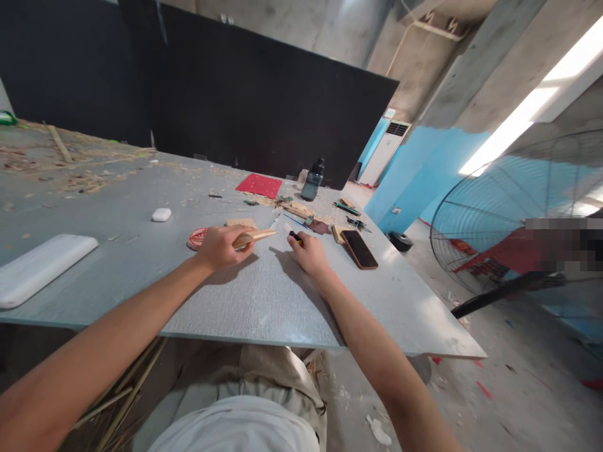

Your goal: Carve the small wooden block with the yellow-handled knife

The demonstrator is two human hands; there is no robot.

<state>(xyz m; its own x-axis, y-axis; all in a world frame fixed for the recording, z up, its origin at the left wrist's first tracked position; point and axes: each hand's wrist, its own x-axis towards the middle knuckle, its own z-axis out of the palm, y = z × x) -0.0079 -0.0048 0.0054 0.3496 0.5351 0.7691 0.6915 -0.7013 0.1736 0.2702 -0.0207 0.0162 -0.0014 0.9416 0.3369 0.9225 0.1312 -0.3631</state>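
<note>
My left hand [220, 247] is closed round a short strip of pale wood [258, 236] that points to the right just above the grey table [264, 301]. My right hand [308, 252] rests on the table a little to the right, fingers curled round a small black and yellow tool [294, 236]; only its tip shows. Under my left hand a round red disc [196, 238] lies flat. Another wood piece [240, 222] lies just behind my left hand.
A dark phone [359, 248] lies right of my right hand. Behind it lie wood scraps, a red mat [259, 185], a dark bottle [313, 180], a white case [161, 215] and a white pad [38, 269]. A large fan [513, 220] stands on the right.
</note>
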